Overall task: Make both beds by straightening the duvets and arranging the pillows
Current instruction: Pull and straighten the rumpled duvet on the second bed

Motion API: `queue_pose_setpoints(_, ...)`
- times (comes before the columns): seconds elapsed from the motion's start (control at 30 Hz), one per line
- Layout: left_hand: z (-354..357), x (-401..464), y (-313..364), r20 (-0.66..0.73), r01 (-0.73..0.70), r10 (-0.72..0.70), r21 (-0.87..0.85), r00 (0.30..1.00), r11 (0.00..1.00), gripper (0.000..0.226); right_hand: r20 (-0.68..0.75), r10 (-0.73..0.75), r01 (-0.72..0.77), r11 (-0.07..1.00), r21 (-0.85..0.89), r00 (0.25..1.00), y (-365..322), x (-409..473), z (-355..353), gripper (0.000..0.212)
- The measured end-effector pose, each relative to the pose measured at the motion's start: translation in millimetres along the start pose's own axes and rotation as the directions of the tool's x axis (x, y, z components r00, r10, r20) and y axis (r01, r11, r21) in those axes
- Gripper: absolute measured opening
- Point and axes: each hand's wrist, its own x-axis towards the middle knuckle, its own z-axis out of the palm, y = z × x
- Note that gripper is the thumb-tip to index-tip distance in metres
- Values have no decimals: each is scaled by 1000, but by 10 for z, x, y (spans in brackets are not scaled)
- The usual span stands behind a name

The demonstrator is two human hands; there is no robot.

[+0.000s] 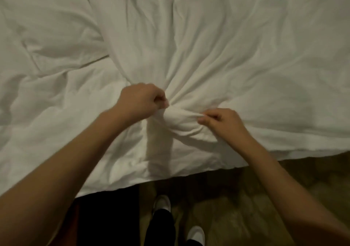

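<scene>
A white, heavily wrinkled duvet (189, 37) covers the bed and fills most of the head view. My left hand (141, 100) grips a bunched fold of the duvet near its front edge, fingers curled tight. Just to the right, my right hand (221, 121) pinches the same raised ridge of fabric between thumb and fingers. Creases radiate outward from the gathered spot between the two hands. No pillows are visible.
The duvet's front edge (208, 172) hangs over the bed side. Below it lies patterned brownish carpet (284, 189), with my legs in dark trousers and white shoes (162, 203). A dark area (106, 217) sits under the bed edge at lower left.
</scene>
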Motion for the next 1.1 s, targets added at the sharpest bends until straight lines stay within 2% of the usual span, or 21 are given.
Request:
queue_pose_setpoints(0.03,214,-65,-32,-71,18,-20,-29,997,999,14,-7,-25,24,997,-71,1000,110,-47,120,12)
queue_pose_setpoints(0.1,540,-279,-47,-297,-38,25,-35,955,999,12,-102,-75,60,988,-143,992,292,-197,299,19)
queue_pose_setpoints(0.17,740,-528,41,-529,-61,56,9,847,998,13,-293,-157,96,973,-211,943,384,-407,362,21)
queue_pose_setpoints(0.2,841,-634,92,-581,-81,81,26,810,996,13,-362,-214,123,959,-257,907,419,-519,384,18)
queue_pose_setpoints(0.23,956,-719,130,-584,-119,121,42,803,992,16,-393,-270,148,938,-314,879,463,-622,410,16)
queue_pose_setpoints(0.3,1175,-779,175,-491,-199,195,46,849,979,30,-368,-350,185,891,-415,861,592,-759,459,19)
queue_pose_setpoints(0.37,1313,-719,168,-433,-229,219,30,874,973,38,-299,-376,218,866,-450,877,717,-769,475,32)
queue_pose_setpoints(0.47,1327,-534,218,-487,-231,222,43,845,972,39,-281,-308,158,878,-451,909,793,-609,456,44)
queue_pose_setpoints(0.53,1286,-403,269,-491,-216,237,101,839,971,41,-291,-237,98,901,-422,927,781,-485,445,39)
queue_pose_setpoints(0.63,1252,-221,322,-461,-155,219,172,860,973,30,-292,-179,67,932,-356,940,775,-353,404,17)
queue_pose_setpoints(0.7,1214,-133,330,-380,-159,222,190,898,969,25,-243,-129,44,944,-327,961,786,-339,372,16)
queue_pose_setpoints(0.8,1121,-140,302,-243,-220,259,178,935,959,16,-139,-129,68,925,-373,982,799,-434,367,19)
queue_pose_setpoints(0.87,1033,-223,281,-72,-219,232,159,970,963,22,-94,-157,108,913,-392,983,784,-517,370,21)
queue_pose_setpoints(0.93,936,-306,274,97,-201,184,210,978,957,27,-57,-186,151,912,-380,981,747,-594,357,20)
queue_pose_setpoints(1.0,771,-404,367,183,-192,150,240,972,952,27,-67,-250,210,907,-364,966,712,-683,338,20)
queue_pose_setpoints(1.1,510,-583,539,239,-202,140,261,961,944,26,-142,-335,279,908,-312,931,639,-872,226,23)
